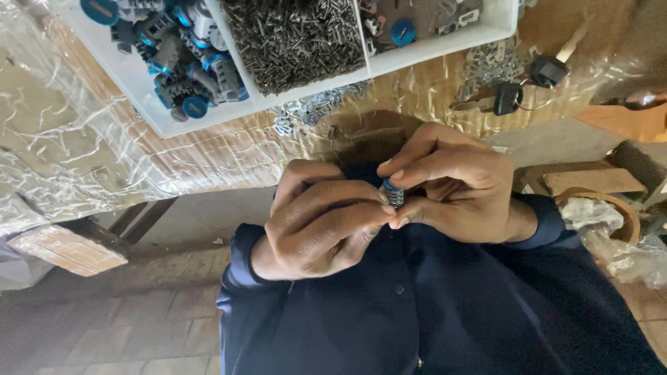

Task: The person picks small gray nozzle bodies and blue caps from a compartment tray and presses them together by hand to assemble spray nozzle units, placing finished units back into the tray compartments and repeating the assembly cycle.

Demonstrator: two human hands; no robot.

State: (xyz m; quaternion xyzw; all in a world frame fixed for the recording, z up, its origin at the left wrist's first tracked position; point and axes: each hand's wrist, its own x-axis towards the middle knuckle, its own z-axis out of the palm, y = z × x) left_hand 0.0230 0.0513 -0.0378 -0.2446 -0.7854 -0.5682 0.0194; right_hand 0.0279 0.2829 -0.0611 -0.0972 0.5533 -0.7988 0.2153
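The small ribbed grey cylinder with a blue cap [393, 194] sits pinched between both sets of my fingertips, held up in front of my dark blue buttoned shirt [417, 305] and below the edge of the bench. It looks like a lock barrel, though most of it is hidden by fingers. My left hand [323, 222] curls around it from one side, thumb and forefinger closing on the lower part; my right hand [451, 187] grips it from the other side, fingertips on the blue-capped end. Both hands are clenched on the piece, neither is free.

To do this well, I judge the left hand should hold the body steady while the right does the fine turning or pressing, keeping the piece close to the chest so nothing small drops to the brick floor [118, 333].

Further out, on the bench wrapped in crinkled clear plastic film [90, 139], stands a white plastic compartment tray [139, 90]: one bay holds a heap of grey and blue lock barrels [184, 59], the next a pile of thin dark metal pins [295, 38]. Loose silver metal plates [313, 107] lie just beside the tray, and two black-headed keys [528, 83] farther along.
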